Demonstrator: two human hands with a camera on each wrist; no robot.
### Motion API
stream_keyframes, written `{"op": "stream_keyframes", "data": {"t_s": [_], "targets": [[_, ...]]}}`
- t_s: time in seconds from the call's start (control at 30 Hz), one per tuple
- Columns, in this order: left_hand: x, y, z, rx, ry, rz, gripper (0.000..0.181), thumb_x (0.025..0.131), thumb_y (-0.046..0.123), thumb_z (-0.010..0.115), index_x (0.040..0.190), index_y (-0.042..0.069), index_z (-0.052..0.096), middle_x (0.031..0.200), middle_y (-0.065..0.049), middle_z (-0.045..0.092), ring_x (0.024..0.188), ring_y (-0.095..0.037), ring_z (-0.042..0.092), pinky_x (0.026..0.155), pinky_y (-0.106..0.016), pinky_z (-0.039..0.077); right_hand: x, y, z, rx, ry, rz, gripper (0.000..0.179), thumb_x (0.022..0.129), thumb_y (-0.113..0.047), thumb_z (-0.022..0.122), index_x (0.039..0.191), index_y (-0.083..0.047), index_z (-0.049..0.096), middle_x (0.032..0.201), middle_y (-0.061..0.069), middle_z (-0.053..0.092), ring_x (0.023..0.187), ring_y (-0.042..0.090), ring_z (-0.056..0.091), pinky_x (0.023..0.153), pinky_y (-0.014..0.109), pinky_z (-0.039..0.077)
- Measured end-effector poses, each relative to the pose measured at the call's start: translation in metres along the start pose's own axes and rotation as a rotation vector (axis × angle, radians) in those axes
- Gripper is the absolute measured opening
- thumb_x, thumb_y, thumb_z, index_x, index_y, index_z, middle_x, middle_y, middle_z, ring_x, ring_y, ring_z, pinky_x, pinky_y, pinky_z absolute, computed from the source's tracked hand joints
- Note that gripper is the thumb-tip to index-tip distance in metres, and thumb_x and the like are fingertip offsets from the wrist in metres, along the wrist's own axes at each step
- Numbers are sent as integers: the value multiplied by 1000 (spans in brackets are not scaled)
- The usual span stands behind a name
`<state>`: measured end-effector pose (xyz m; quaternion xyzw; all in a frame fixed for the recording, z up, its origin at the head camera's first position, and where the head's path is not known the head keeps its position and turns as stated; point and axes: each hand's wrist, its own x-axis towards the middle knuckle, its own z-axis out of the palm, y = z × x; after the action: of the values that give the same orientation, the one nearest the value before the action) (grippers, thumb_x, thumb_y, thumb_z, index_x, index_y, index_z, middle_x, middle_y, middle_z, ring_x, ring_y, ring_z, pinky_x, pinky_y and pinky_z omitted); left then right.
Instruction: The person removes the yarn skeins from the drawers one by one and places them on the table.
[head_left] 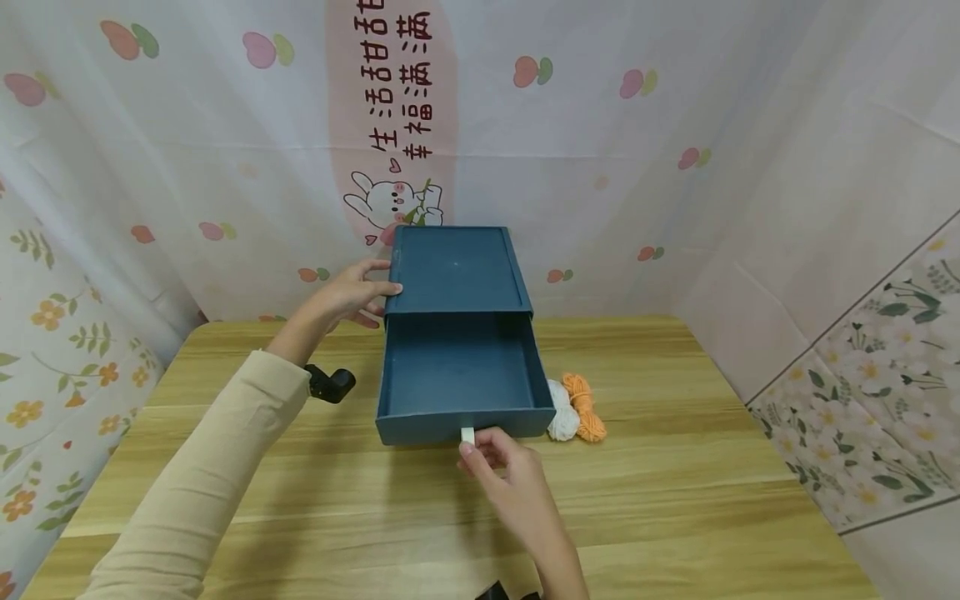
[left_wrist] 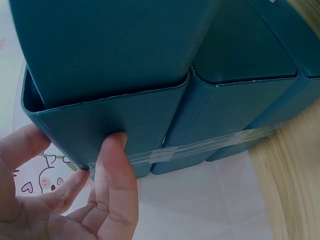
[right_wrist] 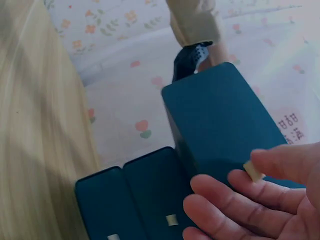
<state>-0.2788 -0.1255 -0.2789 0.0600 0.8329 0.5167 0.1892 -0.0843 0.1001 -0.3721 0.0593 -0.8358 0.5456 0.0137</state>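
A dark blue drawer cabinet (head_left: pixel 459 271) stands at the back of the wooden table, its top drawer (head_left: pixel 453 375) pulled well out and its bare bottom showing. My right hand (head_left: pixel 506 475) pinches the small pale pull tab (right_wrist: pixel 253 171) on that drawer's front between thumb and fingers. On the cabinet's left side rests my left hand (head_left: pixel 352 292), its fingers spread and touching the side and upper edge. In the left wrist view, clear tape (left_wrist: pixel 200 146) runs across the stacked units. Two lower drawers (right_wrist: pixel 159 195) with pale tabs appear shut in the right wrist view.
White yarn (head_left: pixel 562 412) and orange yarn (head_left: pixel 585 408) lie on the table (head_left: pixel 660 467) just right of the cabinet. A patterned cloth (head_left: pixel 600 167) hangs close behind it. Black wrist cameras (head_left: pixel 330 383) sit on the wrists.
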Motion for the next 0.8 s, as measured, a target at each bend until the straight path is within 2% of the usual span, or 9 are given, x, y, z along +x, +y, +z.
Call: {"op": "stream_keyframes", "data": {"t_s": [0.17,0.37,0.8], "targets": [[1,-1,1,-4,5,-3,69,96,28,50,151,14,10,144,-24,31,110,-38,55,91,-48,49,-1,0,6,-66,20,10,20,94,-29,54,89,-11,60,77,-1,66,70,7,59,62,18,48],[1,0,1,-6,9,-4,68,97,28,49,151,14,9,145,-24,31,111,-38,54,92,-48,48,0,-3,8,-135,38,-23,16,96,-23,51,86,-12,57,74,0,65,63,1,53,58,18,46],[0,1,3,15,3,-6,68,97,27,48,151,13,8,146,-24,28,111,-37,52,93,-49,47,8,-9,7,-186,19,-18,15,97,-23,49,89,-12,57,70,-3,63,58,2,51,51,19,43]]}}
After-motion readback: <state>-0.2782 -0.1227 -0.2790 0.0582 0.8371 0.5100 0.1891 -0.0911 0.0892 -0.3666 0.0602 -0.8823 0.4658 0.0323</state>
